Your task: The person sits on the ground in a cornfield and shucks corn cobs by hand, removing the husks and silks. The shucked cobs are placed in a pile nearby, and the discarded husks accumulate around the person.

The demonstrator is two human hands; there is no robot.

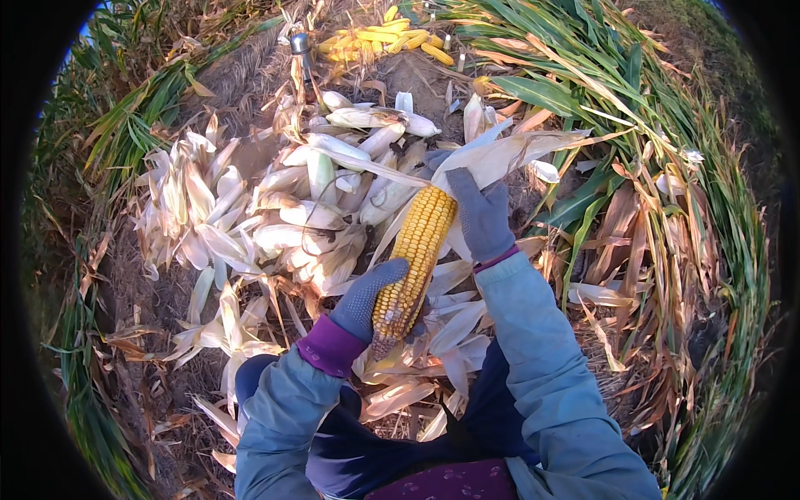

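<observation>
A bare yellow ear of corn (423, 233) slants up in front of me, its tip toward my lap. My left hand (368, 298), in a grey dotted glove, is wrapped round its lower part, with the thumb over the kernels. At the ear's far end, my gloved right hand (482, 212) is closed on the pale husk (521, 152), which is peeled away and spreads to the right. Part of the right fingers is hidden behind the husk. Just beyond lies a pile of ears still in their husks (310, 215).
Shucked yellow ears (379, 37) lie heaped at the far side. A dark bottle with a grey cap (301, 52) stands left of them. Loose husks (196, 196) cover the ground at left and between my knees. Cut green stalks (575, 79) are piled along the right.
</observation>
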